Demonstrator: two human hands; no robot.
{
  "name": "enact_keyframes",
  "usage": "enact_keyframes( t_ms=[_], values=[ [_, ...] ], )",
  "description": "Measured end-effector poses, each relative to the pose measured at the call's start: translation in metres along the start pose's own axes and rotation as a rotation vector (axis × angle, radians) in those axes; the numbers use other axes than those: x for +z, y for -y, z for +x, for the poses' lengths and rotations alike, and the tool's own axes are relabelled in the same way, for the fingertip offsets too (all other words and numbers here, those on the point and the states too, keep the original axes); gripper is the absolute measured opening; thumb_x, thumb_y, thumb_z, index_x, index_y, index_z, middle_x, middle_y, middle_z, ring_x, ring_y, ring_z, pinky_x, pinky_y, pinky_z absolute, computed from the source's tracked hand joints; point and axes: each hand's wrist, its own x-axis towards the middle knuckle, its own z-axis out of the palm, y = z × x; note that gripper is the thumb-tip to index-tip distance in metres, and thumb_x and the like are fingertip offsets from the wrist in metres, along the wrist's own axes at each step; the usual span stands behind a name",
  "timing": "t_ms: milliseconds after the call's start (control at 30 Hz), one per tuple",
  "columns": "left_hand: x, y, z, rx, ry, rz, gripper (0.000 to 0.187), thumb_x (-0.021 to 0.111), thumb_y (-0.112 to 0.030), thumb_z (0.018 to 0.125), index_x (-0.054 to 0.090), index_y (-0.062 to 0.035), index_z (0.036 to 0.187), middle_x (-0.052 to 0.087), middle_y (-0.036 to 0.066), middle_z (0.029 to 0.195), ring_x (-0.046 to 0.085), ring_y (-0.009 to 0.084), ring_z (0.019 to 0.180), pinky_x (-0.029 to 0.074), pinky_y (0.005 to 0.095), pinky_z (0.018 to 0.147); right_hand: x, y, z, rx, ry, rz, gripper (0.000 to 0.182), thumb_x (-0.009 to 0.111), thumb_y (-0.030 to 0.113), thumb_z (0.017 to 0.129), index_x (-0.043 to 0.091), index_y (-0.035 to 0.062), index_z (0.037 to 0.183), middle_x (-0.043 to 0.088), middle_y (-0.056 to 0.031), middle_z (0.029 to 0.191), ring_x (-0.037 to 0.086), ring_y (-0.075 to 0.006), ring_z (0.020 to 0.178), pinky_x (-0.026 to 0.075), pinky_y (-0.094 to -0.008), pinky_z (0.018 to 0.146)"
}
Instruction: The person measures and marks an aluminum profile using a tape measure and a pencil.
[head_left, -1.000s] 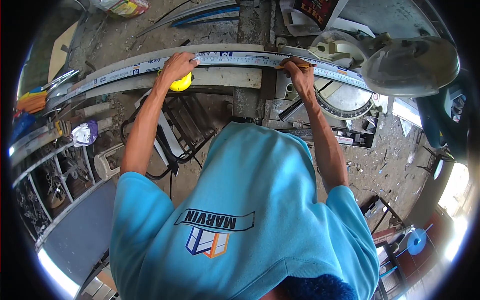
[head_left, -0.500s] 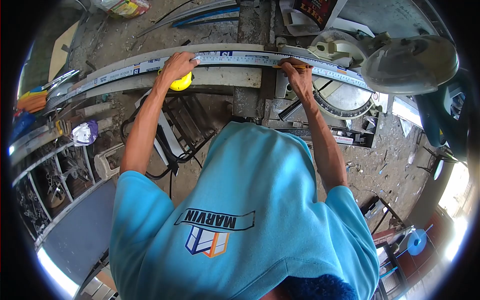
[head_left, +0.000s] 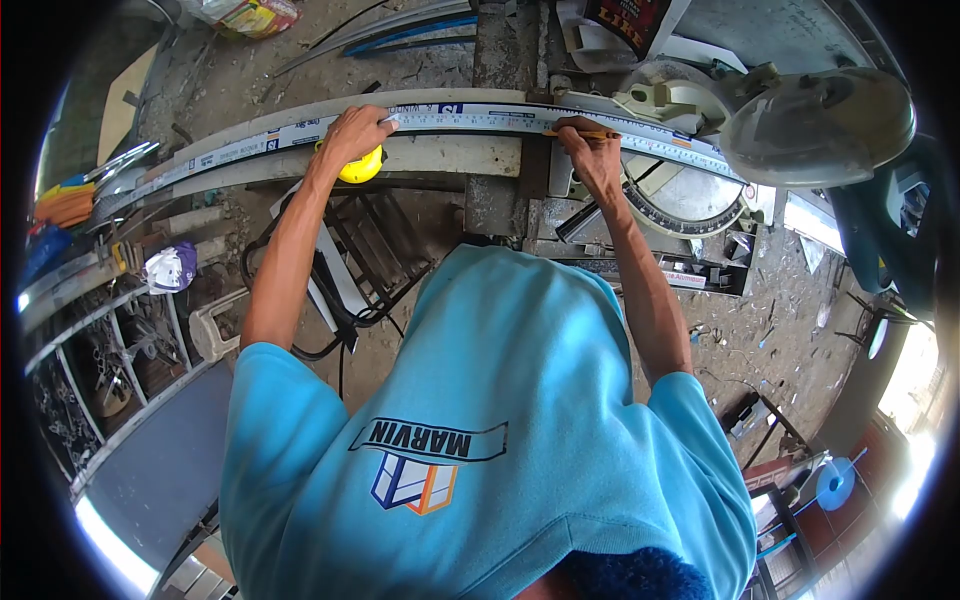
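My left hand (head_left: 352,138) is closed around a yellow tape measure (head_left: 363,166) at the near edge of a long profile (head_left: 262,141) covered in printed film. The measure's pale blade (head_left: 480,122) runs out along the profile to the right. My right hand (head_left: 594,152) grips a yellow pencil (head_left: 590,134), held nearly level by the blade; its tip is too small to make out clearly. The profile lies across a long pale bench beam (head_left: 440,155) and reaches over the round base of a mitre saw (head_left: 690,190).
The saw's cloudy guard (head_left: 818,128) bulges at the right, close beyond my right hand. A dark metal frame (head_left: 375,250) stands below the beam. At the left is a divided rack (head_left: 115,365) of loose parts. Scraps litter the floor (head_left: 770,320).
My right hand and the pencil have shifted very slightly left along the profile. My left hand stays in place with the tape measure.
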Motion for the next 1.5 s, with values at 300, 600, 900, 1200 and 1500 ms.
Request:
enact_keyframes(
  t_ms=[300,600,900,1200,1500],
  values=[
    [0.000,-0.002,-0.002,-0.005,-0.015,0.002,0.039,0.057,-0.031,0.086,0.065,-0.0024,0.112,0.064,0.024,0.105,0.061,0.0395,0.100,0.045,0.0456,0.088,-0.002,-0.009,0.006,0.096,-0.006,0.127,0.019,0.058,0.012,0.079,0.067,-0.0039,0.082,0.062,-0.0059,0.064,0.054,-0.0108,0.059,0.043,-0.0262,0.057],
    [-0.001,-0.003,-0.003,0.000,-0.011,0.001,0.039,0.057,-0.031,0.086,0.065,-0.0015,0.111,0.063,0.025,0.106,0.060,0.0402,0.101,0.045,0.0453,0.088,0.000,0.003,0.001,0.005,0.002,0.033,0.017,0.057,0.010,0.080,0.066,-0.0043,0.079,0.061,-0.0053,0.063,0.052,-0.0092,0.059,0.042,-0.0249,0.056],
    [0.000,-0.001,-0.004,0.040,-0.047,-0.002,0.036,0.058,-0.029,0.087,0.065,-0.0001,0.107,0.064,0.026,0.097,0.061,0.0413,0.094,0.045,0.0449,0.084,-0.003,-0.005,0.005,0.040,0.085,-0.024,0.021,0.056,0.016,0.080,0.065,-0.0031,0.076,0.058,-0.0057,0.061,0.050,-0.0115,0.056,0.041,-0.0254,0.054],
    [0.023,0.001,-0.016,0.344,-0.061,-0.074,0.044,0.068,-0.043,0.079,0.066,-0.0031,0.097,0.065,0.022,0.093,0.062,0.0397,0.091,0.048,0.0436,0.079,-0.032,-0.002,-0.062,0.136,0.034,0.241,0.044,0.046,0.037,0.097,0.065,-0.0030,0.094,0.067,-0.0085,0.089,0.063,-0.0166,0.085,0.048,-0.0298,0.078],
    [0.111,-0.214,-0.064,0.522,0.173,-0.573,0.105,0.069,-0.061,0.071,0.016,-0.0107,0.147,0.061,0.012,0.063,0.064,0.0291,0.064,0.049,0.0397,0.061,-0.073,0.008,-0.197,0.505,-0.411,1.040,0.035,0.047,0.030,0.098,0.057,-0.0014,0.110,0.060,-0.0077,0.080,0.054,-0.0120,0.062,0.043,-0.0264,0.058]
  ],
)
